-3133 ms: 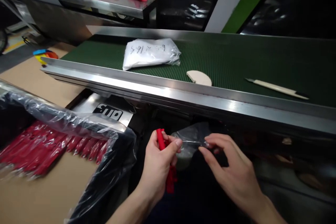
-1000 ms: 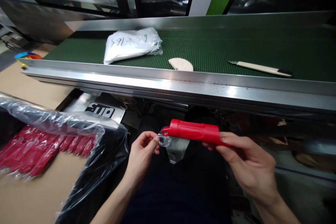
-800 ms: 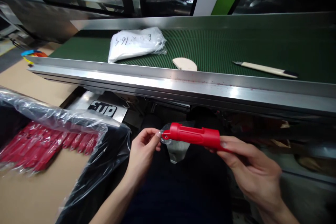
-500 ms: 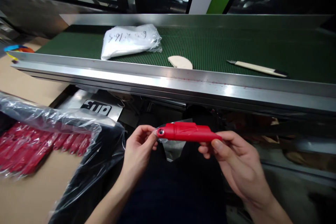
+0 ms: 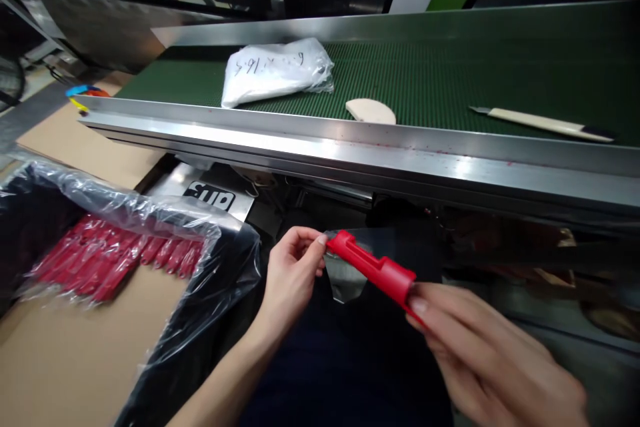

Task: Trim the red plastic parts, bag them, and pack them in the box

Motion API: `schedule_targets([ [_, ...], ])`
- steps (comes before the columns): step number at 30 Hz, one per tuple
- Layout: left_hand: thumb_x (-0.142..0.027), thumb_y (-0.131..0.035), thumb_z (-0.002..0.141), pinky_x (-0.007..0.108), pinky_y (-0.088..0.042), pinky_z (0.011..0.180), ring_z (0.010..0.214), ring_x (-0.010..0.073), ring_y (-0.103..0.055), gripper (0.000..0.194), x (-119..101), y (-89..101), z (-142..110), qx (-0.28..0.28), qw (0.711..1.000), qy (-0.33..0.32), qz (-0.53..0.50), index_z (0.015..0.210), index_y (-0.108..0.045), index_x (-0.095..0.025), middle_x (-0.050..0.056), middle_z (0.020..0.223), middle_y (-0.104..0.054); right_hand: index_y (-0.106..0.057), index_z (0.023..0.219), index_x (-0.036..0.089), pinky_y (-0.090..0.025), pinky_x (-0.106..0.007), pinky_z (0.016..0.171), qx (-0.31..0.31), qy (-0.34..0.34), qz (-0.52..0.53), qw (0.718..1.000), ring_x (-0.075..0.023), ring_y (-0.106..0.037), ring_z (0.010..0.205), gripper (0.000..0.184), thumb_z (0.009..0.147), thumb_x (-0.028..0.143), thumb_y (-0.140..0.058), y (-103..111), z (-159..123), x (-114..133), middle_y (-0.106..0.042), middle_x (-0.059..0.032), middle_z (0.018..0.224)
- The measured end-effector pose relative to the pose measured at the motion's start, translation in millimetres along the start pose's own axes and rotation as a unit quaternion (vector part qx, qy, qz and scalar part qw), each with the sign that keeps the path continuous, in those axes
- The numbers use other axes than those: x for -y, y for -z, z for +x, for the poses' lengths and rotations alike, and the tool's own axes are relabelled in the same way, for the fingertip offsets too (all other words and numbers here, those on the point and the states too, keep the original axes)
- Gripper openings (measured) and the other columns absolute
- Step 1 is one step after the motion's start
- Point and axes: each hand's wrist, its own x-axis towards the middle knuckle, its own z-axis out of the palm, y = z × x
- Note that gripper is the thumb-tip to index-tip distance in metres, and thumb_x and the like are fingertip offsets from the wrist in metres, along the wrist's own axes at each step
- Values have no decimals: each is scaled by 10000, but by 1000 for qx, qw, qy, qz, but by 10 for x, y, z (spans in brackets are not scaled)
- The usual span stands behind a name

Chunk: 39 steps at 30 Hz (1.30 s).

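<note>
Grasping notched red part (image 5: pixel 370 261) in right hand (image 5: pixel 493 350) at its near end, between thumb and fingers. Pinching clear film (image 5: pixel 373 239) with left hand (image 5: pixel 296 263) at the far end; cannot tell whether also gripping red plastic there. Holding part tilted above dark clothing (image 5: pixel 350 367), just in front of metal rail (image 5: pixel 300 145). Noting on green belt (image 5: pixel 425 80), left to right: white packet (image 5: pixel 275 72) with handwritten marks, cream curved piece (image 5: pixel 371 111) near rail, pale-handled knife (image 5: pixel 543 123), blade leftward. Also noting, in box (image 5: pixel 220 255) to the left: wrapped red pieces (image 5: pixel 93 257) side by side on brown cardboard (image 5: pixel 75 360).
</note>
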Motion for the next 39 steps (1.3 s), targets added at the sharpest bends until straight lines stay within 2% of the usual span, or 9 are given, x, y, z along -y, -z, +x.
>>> schedule_targets([
  [4,-361,-638,849,221,-442,570,602,117,-527,212,-4,40,-14,19,999,-30,3,887,-621,-153,-3,692,-589,-568,1302,173,-550,-388,948,68,96,-39,992,-242,-589,1191,403,929,64,-459,5,51,-75,-666,-117,1204],
  [9,-311,-639,870,239,-437,605,644,130,-531,155,30,129,-44,42,993,-92,58,870,-687,-164,19,752,-625,-653,1113,97,-529,-373,989,143,214,-89,962,-245,-620,1147,305,964,67,-389,-42,153,-178,-695,-134,1149],
  [13,-245,-637,885,261,-450,746,806,161,-583,102,90,147,-117,34,981,-158,105,835,-704,-186,32,860,-637,-652,1096,61,-568,-410,914,129,235,-99,958,-282,-661,1072,314,937,47,-382,-89,195,-200,-705,-173,1094],
  [17,-263,-561,944,271,-459,742,799,157,-584,88,233,62,-225,-27,980,-167,101,961,-626,-207,20,877,-623,-639,1152,101,-606,-363,807,19,163,-75,984,-251,-701,954,341,844,0,-533,-294,173,-133,-728,-138,990],
  [20,-251,-540,954,281,-465,727,775,158,-581,66,361,-10,-294,-49,980,-167,98,937,-582,-204,20,865,-613,-634,1194,190,-607,-327,758,-99,14,-36,994,-218,-712,840,436,801,1,-639,-542,106,-30,-727,-78,960],
  [24,-206,-483,972,293,-467,755,802,163,-581,94,456,28,-349,-62,972,-190,119,939,-571,-205,30,885,-611,-634,1221,255,-598,-309,757,-140,-121,14,983,-203,-705,819,435,836,55,-647,-774,-16,26,-710,-53,1022],
  [29,-134,-426,964,318,-446,820,872,174,-550,142,419,261,-343,-53,947,-268,172,983,-542,-214,37,938,-587,-660,1199,203,-605,-313,835,9,69,72,995,-229,-681,1013,431,827,1,-577,-678,57,-205,-705,-73,1075],
  [36,-13,-424,828,325,-406,715,782,199,-466,274,356,523,-244,83,894,-324,299,984,-544,-204,40,860,-574,-626,1262,147,-613,-409,853,193,288,15,938,-331,-496,1297,427,856,93,-506,-479,289,-558,-652,-122,1252],
  [39,-20,-409,837,286,-425,682,737,172,-484,237,393,555,-237,74,894,-317,308,970,-510,-188,31,827,-565,-671,1190,219,-626,-368,817,207,347,-12,915,-306,-575,1218,366,856,138,-545,-551,279,-667,-678,-61,1219],
])
